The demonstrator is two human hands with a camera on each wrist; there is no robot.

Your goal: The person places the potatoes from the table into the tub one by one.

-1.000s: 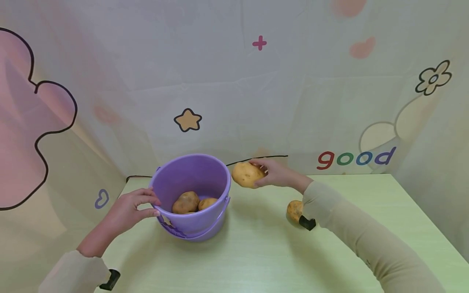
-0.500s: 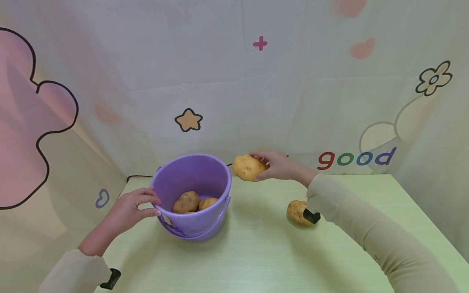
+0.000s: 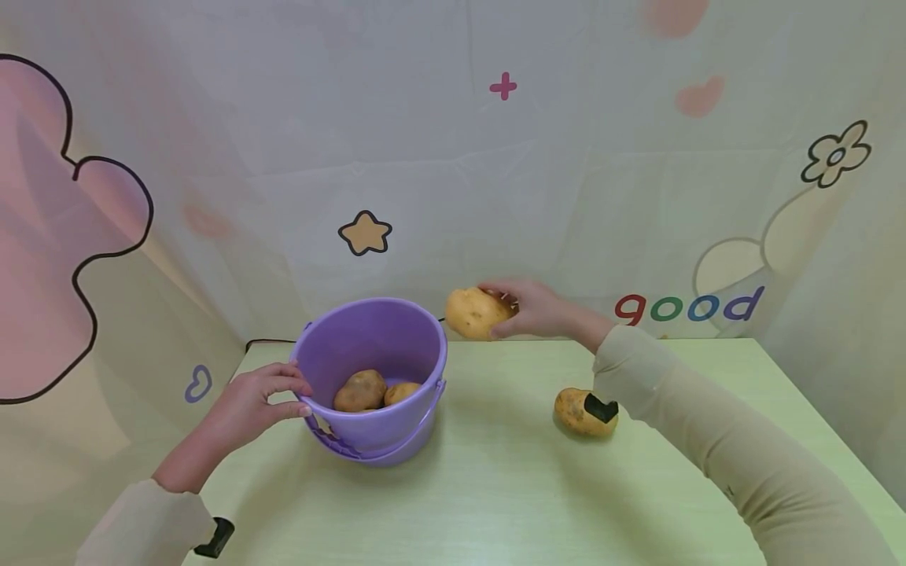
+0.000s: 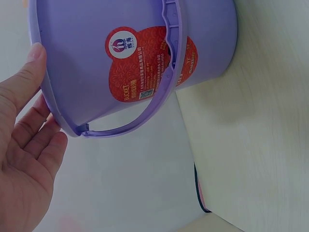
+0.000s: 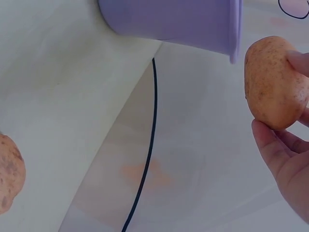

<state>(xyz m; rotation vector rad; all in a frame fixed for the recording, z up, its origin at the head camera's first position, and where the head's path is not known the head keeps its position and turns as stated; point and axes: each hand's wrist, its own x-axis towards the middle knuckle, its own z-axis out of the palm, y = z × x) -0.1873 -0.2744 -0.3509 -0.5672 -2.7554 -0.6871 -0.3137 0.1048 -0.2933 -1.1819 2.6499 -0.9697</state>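
A purple bucket (image 3: 396,428) stands on the table with several potatoes (image 3: 359,391) inside. My left hand (image 3: 251,405) holds its rim on the left side. In the left wrist view the thumb lies on one side of the rim (image 4: 48,92), the fingers on the other. My right hand (image 3: 541,310) grips a yellowish potato (image 3: 476,313) in the air, just right of the bucket's rim and at about its height. The right wrist view shows fingers and thumb around that potato (image 5: 273,82).
Another potato (image 3: 580,414) lies on the pale green table (image 3: 495,503), right of the bucket and partly behind a black piece on the right sleeve. The bucket's handle (image 3: 418,432) hangs down in front. A patterned cloth (image 3: 566,196) rises behind the table.
My right hand has risen a little with the potato in its grip, staying beside the bucket. The potato on the table shows more now. My left hand has kept its place on the rim.
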